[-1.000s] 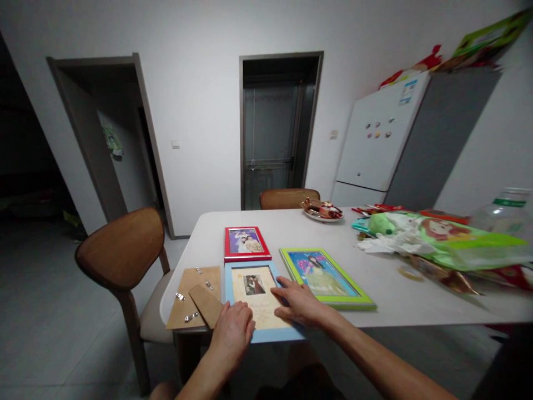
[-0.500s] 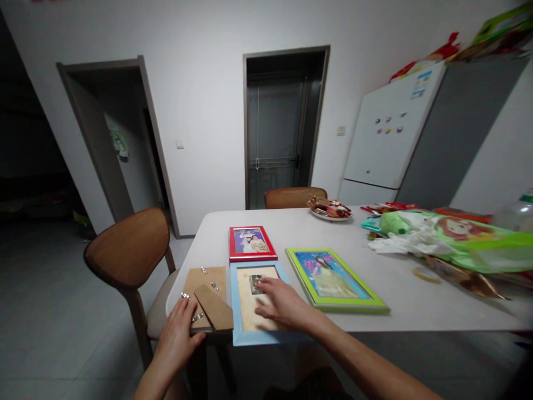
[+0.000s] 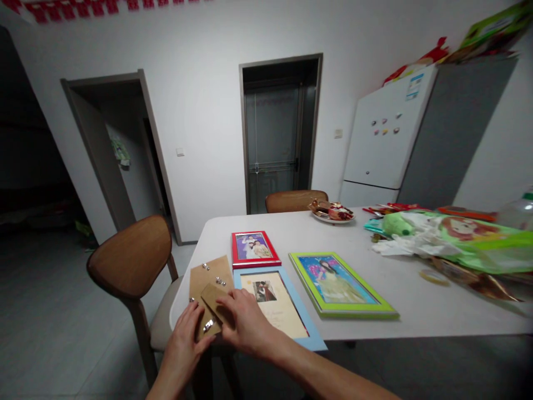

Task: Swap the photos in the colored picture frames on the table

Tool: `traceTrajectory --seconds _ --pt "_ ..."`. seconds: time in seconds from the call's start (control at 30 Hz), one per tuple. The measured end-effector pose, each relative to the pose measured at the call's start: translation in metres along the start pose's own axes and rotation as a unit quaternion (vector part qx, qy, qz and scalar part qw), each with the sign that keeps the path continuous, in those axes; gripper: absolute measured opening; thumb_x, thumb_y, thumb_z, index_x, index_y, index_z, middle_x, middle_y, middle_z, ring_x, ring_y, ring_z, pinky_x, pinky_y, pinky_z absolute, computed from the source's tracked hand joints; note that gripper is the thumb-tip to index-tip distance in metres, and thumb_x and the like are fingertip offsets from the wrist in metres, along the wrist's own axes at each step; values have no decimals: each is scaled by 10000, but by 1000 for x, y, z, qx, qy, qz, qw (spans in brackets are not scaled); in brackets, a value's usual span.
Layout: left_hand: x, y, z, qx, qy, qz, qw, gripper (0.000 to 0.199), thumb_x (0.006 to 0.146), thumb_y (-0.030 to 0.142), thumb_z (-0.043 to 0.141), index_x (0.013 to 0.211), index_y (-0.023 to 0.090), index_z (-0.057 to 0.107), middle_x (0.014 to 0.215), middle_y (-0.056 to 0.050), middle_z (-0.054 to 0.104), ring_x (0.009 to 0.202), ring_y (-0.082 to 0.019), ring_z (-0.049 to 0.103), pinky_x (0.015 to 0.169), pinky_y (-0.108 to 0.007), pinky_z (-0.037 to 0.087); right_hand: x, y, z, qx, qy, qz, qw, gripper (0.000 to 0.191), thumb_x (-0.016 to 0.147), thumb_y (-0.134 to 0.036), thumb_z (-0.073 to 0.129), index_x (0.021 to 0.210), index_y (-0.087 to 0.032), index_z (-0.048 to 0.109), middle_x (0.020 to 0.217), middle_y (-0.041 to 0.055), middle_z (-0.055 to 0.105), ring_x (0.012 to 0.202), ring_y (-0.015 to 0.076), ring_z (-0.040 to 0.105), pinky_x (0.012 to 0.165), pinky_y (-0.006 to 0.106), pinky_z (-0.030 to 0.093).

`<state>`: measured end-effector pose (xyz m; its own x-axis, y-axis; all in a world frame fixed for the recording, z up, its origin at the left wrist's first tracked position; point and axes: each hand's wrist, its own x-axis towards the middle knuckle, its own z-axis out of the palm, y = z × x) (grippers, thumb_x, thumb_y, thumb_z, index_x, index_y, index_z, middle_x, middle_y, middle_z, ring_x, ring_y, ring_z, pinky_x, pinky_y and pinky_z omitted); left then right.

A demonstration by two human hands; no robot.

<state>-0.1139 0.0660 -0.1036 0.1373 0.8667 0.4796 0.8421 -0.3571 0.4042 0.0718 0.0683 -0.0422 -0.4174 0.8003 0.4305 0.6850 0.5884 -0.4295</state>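
- Firstly, beneath everything I have the pale table [image 3: 345, 239]; its top looks smooth, so flat things may slide.
- Chair [image 3: 129, 255] at ten o'clock from my work, out of the way.
- Blue frame [image 3: 307, 322] just beside the board at three o'clock, my right forearm crossing it; green frame [image 3: 353, 309] farther out, also three.
- Brown backing board [image 3: 219, 268] at the table's eight o'clock corner: I judge it light, stiff and dull enough to grip, best taken by its outer edges, since the stand leg [image 3: 213, 293] might flap.
- Red frame [image 3: 256, 262] at two o'clock, crowding the board's far side.
- My right hand [image 3: 245, 322] grasps the board across the leg; my left hand [image 3: 183, 336] holds its near-left edge.
- Shiny metal clips [image 3: 220, 281] on the board, probably hard, liable to snag my fingers.
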Motion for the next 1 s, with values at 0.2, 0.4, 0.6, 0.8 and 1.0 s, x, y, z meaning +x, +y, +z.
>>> traceTrajectory --seconds 0.2,0.4,0.6,0.8,1.0 --pt "12 77 10 -23 -31 53 998 452 637 185 630 1065 164 486 1232 -116 452 1157 -227 385 960 -389 350 -39 28 -57 -24 8 23 999 349 631 -181 516 971 -234 573 961 53 562 868 185 498 770 298 360" --pt "9 121 31 -48 -115 63 990 458 616 226 671 1037 140 513 1192 -130 489 1118 -243 426 943 -369 367 -79 69 -75 -77 -36 98 992 354 643 -248 511 978 -207 617 1038 92 583 979 222 503 864 344 344" --pt "11 121 33 -43 -140 54 988 297 690 249 601 969 172 533 1145 -101 527 1081 -231 456 935 -391 346 -79 79 -68 -96 -65 95 989 374 656 -250 485 1008 -215 607 1048 95 584 964 228 510 857 356 340" --pt "21 123 23 -2 -177 40 983 92 756 186 474 817 200 542 1012 -33 593 1018 -180 494 925 -365 313 -77 83 -53 -124 -54 81 987 366 635 -194 478 975 -232 607 1049 70 556 928 221 477 806 340 343" --pt "20 122 25 0 -170 42 985 120 769 172 434 821 203 538 1024 -31 585 1022 -165 485 934 -345 291 -70 96 -46 -106 -36 63 992 308 736 -218 416 985 -217 595 1039 62 541 924 185 458 808 302 333"
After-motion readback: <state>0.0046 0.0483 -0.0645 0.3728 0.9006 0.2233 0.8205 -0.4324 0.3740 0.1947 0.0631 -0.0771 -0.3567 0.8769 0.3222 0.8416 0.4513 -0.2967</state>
